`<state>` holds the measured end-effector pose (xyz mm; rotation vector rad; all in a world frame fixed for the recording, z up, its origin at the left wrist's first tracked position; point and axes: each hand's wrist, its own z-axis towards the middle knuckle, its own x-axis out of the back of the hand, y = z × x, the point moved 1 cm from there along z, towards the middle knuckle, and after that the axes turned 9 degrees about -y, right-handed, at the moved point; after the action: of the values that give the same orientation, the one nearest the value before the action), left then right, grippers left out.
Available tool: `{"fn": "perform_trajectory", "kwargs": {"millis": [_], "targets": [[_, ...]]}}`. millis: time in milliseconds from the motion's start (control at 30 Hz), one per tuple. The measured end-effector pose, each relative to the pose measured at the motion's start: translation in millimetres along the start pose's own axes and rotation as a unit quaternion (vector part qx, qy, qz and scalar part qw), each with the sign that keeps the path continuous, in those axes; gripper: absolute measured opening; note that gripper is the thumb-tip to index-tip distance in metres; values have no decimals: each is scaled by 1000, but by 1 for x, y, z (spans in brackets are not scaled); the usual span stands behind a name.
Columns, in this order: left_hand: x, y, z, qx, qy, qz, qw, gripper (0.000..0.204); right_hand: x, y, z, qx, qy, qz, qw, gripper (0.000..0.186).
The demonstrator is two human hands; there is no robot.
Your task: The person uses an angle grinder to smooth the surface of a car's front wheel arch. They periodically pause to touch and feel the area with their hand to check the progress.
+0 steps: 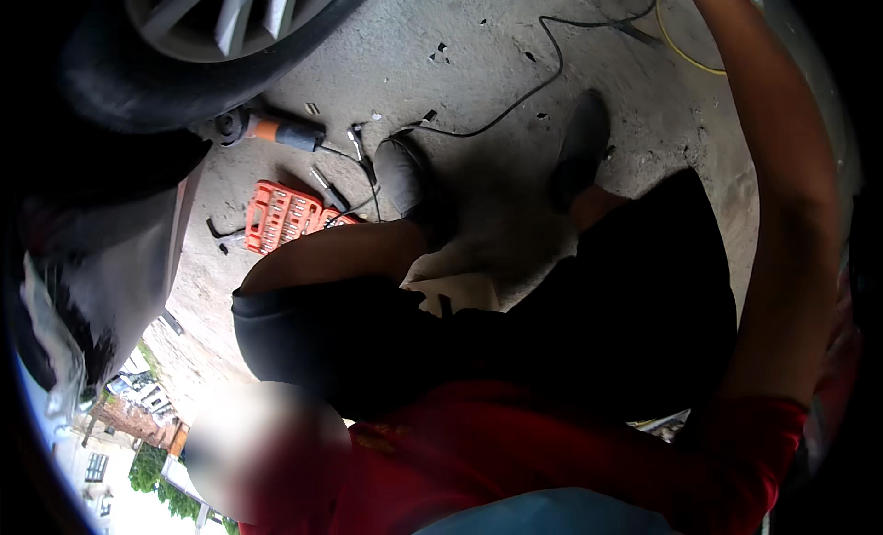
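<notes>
My right arm (pixel 782 222) reaches up along the right side from a red sleeve, and its hand lies beyond the top edge. My left hand does not show anywhere. Below me, an angle grinder (pixel 271 130) with an orange and dark body lies on the ground against a car tyre (pixel 207 93). Beside my left shoe rests a ratchet wrench (pixel 357 145). A red socket-set case (pixel 280 218), partly covered by my leg, lies open with its rows of sockets showing. A tool with a dark cylindrical handle (pixel 329 191) lies at its edge.
A black cable (pixel 529 93) winds over the concrete floor (pixel 487 38) past my shoes. A yellow hose or cord (pixel 681 52) curves at upper right. Dark car bodywork (pixel 110 259) stands close on the left. Small dark bits are scattered about.
</notes>
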<state>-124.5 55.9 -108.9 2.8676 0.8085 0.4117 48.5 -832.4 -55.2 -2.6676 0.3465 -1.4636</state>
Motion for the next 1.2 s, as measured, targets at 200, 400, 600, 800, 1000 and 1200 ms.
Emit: {"fn": "perform_trajectory", "kwargs": {"millis": [200, 400, 600, 800, 1000, 1200], "targets": [[5, 40, -12, 61, -6, -64, 996, 39, -6, -39, 82, 73, -81, -3, 994, 35], [-10, 64, 3, 78, -16, -108, 991, 41, -37, -30, 90, 108, -132, 4, 985, 36], [-67, 73, 1, 60, -35, -177, 982, 44, -49, 5, 43, 121, -79, 68, 987, 34], [-149, 119, 36, -47, -47, -250, 966, 47, -6, -48, 24, 130, -216, 23, 968, 34], [-102, 171, 105, -174, 64, -299, 936, 50, -60, -118, 80, 71, -153, -79, 982, 36], [61, 255, 251, -252, 437, -236, 831, 81, -75, -232, 74, -61, -186, -143, 970, 47]]}}
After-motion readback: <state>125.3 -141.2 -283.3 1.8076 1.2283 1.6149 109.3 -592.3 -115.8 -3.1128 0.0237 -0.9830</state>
